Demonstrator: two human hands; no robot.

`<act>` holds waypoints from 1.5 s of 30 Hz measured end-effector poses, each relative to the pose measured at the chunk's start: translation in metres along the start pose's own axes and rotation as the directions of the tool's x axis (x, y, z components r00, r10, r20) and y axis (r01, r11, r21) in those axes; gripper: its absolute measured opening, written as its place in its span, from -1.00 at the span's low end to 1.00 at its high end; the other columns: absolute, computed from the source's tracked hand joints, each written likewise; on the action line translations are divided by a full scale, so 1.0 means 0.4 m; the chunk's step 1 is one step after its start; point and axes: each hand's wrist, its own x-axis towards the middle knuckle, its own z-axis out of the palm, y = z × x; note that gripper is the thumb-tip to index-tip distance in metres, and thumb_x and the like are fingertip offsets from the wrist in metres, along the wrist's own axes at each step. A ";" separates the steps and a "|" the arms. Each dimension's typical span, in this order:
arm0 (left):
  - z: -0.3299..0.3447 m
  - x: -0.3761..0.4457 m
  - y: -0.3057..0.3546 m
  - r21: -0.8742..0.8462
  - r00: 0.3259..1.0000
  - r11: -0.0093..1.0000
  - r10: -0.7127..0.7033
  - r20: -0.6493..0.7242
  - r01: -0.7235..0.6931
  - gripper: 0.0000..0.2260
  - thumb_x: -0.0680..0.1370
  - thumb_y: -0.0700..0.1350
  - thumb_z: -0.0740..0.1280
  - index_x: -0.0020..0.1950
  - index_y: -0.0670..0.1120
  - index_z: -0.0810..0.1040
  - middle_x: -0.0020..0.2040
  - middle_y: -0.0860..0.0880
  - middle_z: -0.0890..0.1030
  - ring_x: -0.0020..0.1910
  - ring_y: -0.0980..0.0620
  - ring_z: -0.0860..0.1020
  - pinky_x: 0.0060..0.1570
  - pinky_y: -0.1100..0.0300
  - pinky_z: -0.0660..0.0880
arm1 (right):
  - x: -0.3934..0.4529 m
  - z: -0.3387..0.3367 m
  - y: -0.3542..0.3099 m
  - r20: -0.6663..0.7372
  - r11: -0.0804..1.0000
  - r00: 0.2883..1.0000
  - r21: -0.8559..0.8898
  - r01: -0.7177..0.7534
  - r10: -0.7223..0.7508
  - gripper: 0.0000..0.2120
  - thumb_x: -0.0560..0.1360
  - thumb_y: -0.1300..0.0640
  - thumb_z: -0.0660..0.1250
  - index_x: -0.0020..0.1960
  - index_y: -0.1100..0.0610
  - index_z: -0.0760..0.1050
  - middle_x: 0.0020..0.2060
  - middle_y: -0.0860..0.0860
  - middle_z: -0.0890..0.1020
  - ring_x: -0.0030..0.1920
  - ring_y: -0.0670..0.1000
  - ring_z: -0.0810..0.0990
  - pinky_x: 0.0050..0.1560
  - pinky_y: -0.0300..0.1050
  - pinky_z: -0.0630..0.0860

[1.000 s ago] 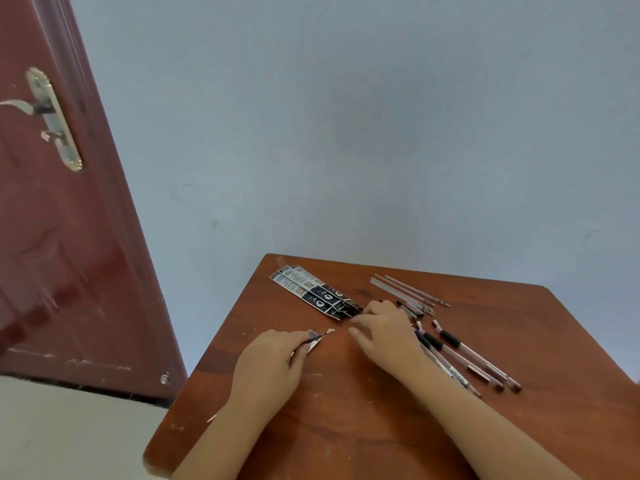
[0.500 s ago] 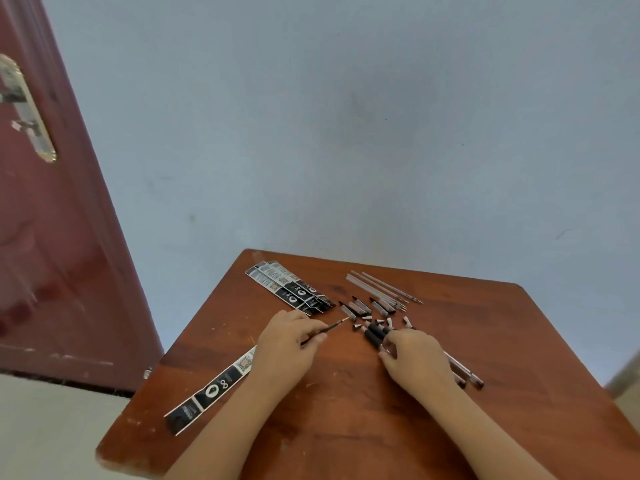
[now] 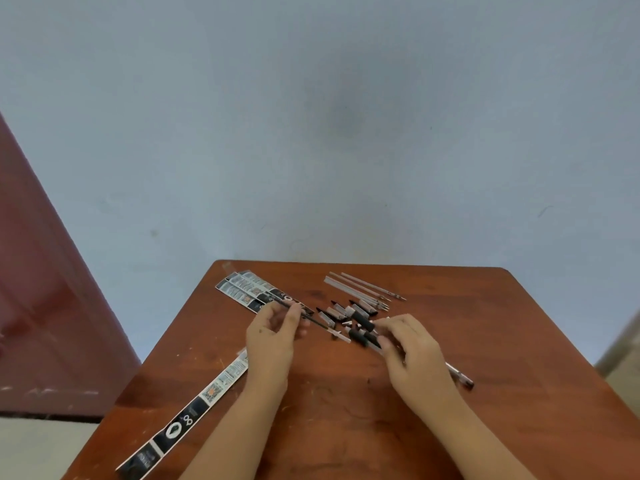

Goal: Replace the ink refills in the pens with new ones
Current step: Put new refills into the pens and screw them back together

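The left hand (image 3: 272,336) pinches a thin dark refill (image 3: 300,313) between thumb and forefinger, its tip slanting toward the parts in the middle of the worktop (image 3: 346,410). The right hand (image 3: 410,351) has its fingers clamped on a pen barrel (image 3: 367,339) with a black grip, near the loose tips (image 3: 341,311). The step looks like threading the refill into the barrel (best done with both lifted and lined up end to end). Hold the refill nearer its front so it does not flex. Bare refills (image 3: 363,289) lie at the far edge, packets (image 3: 249,289) beside them.
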 end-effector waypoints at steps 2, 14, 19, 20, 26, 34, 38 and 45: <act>-0.012 -0.003 -0.002 -0.013 0.999 0.999 0.033 -0.012 -0.033 -0.83 0.51 -0.32 0.25 -0.23 -0.12 0.51 -0.36 -0.08 0.55 -0.47 0.24 0.53 -0.41 0.42 0.50 | 0.001 -0.004 0.004 0.017 1.000 1.000 -0.022 -0.003 0.003 -0.84 0.46 0.29 0.22 -0.02 0.24 0.55 -0.21 -0.16 0.43 -0.19 -0.32 0.41 -0.07 -0.65 0.27; -0.035 0.003 0.000 -0.171 0.992 0.985 0.017 -0.125 -0.038 -0.83 0.53 -0.28 0.24 -0.24 -0.10 0.47 -0.53 0.08 0.59 -0.51 0.23 0.53 -0.43 0.44 0.49 | -0.006 0.003 0.006 0.157 0.996 0.987 -0.086 -0.027 0.040 -0.84 0.45 0.31 0.26 -0.01 0.18 0.54 -0.25 -0.31 0.34 -0.14 -0.20 0.39 -0.14 -0.52 0.27; -0.034 0.004 -0.001 -0.174 0.994 0.984 0.020 -0.106 -0.039 -0.83 0.52 -0.31 0.23 -0.24 -0.12 0.48 -0.53 0.07 0.58 -0.51 0.21 0.54 -0.43 0.44 0.48 | -0.006 0.005 0.005 0.149 0.996 0.988 -0.084 -0.020 0.032 -0.84 0.46 0.31 0.26 0.00 0.18 0.54 -0.18 -0.14 0.45 -0.10 -0.14 0.42 -0.13 -0.52 0.26; -0.034 0.004 -0.002 -0.169 0.994 0.985 0.018 -0.104 -0.035 -0.83 0.52 -0.31 0.23 -0.24 -0.12 0.48 -0.53 0.06 0.58 -0.51 0.21 0.54 -0.43 0.43 0.49 | -0.005 0.004 0.005 0.144 0.996 0.989 -0.084 -0.022 0.034 -0.84 0.45 0.31 0.26 0.00 0.18 0.54 -0.19 -0.15 0.44 -0.10 -0.14 0.42 -0.13 -0.52 0.26; -0.034 0.000 0.001 -0.145 0.997 0.989 -0.001 -0.078 -0.011 -0.85 0.52 -0.30 0.24 -0.23 -0.14 0.49 -0.39 -0.07 0.55 -0.49 0.21 0.55 -0.43 0.43 0.50 | -0.006 0.002 0.003 0.128 0.998 0.992 -0.068 -0.008 0.017 -0.85 0.43 0.34 0.28 -0.04 0.20 0.56 -0.25 -0.24 0.39 -0.17 -0.25 0.39 -0.12 -0.49 0.26; -0.022 -0.029 -0.001 -0.033 0.985 0.998 -0.049 0.168 0.055 -0.85 0.49 -0.32 0.28 -0.23 -0.12 0.53 -0.45 0.01 0.60 -0.46 0.18 0.57 -0.42 0.38 0.51 | -0.012 0.007 -0.009 0.102 0.999 0.994 0.001 0.040 -0.040 -0.89 0.35 0.33 0.39 -0.14 0.20 0.61 -0.24 -0.09 0.54 -0.23 -0.26 0.47 -0.04 -0.62 0.32; -0.020 -0.038 -0.002 0.090 0.941 0.995 -0.067 0.331 0.039 -0.82 0.49 -0.30 0.29 -0.24 -0.08 0.58 -0.46 0.04 0.62 -0.43 0.20 0.56 -0.40 0.38 0.49 | -0.013 0.010 -0.014 0.078 0.999 0.996 0.035 0.033 -0.035 -0.86 0.31 0.20 0.31 -0.19 0.18 0.61 -0.26 -0.11 0.54 -0.10 -0.23 0.45 -0.04 -0.65 0.29; -0.017 -0.044 0.003 0.092 0.912 0.995 -0.062 0.405 0.027 -0.80 0.49 -0.30 0.27 -0.25 -0.08 0.61 -0.40 0.04 0.64 -0.36 0.17 0.59 -0.34 0.35 0.52 | -0.015 0.023 -0.014 0.055 0.993 0.993 0.065 0.096 -0.100 -0.76 0.36 0.04 0.24 -0.17 0.15 0.61 -0.25 -0.20 0.51 -0.07 -0.48 0.42 -0.05 -0.65 0.30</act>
